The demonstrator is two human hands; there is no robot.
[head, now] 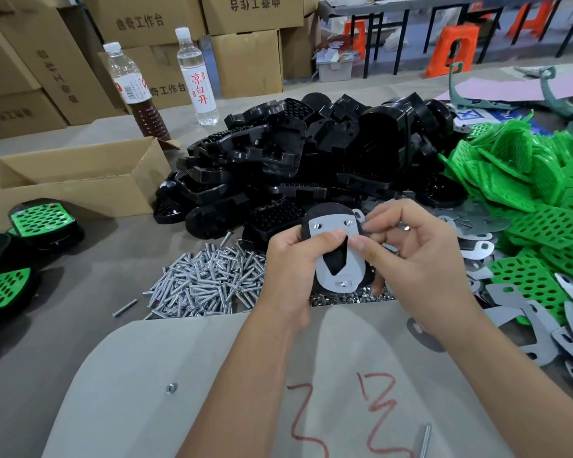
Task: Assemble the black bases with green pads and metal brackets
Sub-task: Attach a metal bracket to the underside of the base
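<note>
My left hand (286, 262) grips a black base (333, 261) held upright above the table. A grey metal bracket (351, 269) lies flat on the base with screw ends showing in its holes. My right hand (411, 252) pinches the bracket's edge with thumb and forefinger, and a small metal piece (406, 227) shows between its curled fingers. Behind the hands lies a big heap of black bases (295, 160). Green perforated pads (526, 193) are piled at the right, and loose metal brackets (543, 325) lie below them.
A pile of silver screws (205, 282) lies left of my hands. Finished bases with green pads (40, 223) sit at the far left beside an open cardboard box (70, 180). Two bottles (196, 77) stand behind. A grey board (146, 375) with red marks lies nearest me.
</note>
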